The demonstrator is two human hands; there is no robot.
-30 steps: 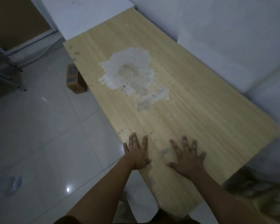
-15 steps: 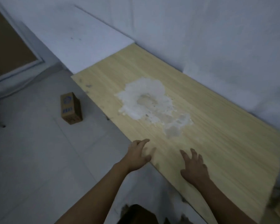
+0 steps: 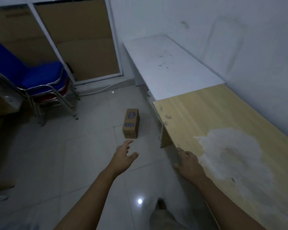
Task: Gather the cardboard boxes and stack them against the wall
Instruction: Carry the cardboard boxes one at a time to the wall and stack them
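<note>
Tiled floor (image 3: 70,163) — box (image 3: 130,123) just beyond released left fingers (image 3: 127,143) — right fingers (image 3: 181,152) round tabletop (image 3: 223,117)

- I read the cardboard box (image 3: 131,123) as brown, with blue print on its faces.
- The near worktop (image 3: 223,113) is pale yellow wood grain, marked by a big whitish blotch (image 3: 231,151).
- The far worktop (image 3: 170,68) is white with dark specks.
- The stacked chairs (image 3: 43,77) have blue seats, one red below, and silvery frames.
- The floor (image 3: 56,155) is pale grey tile.
</note>
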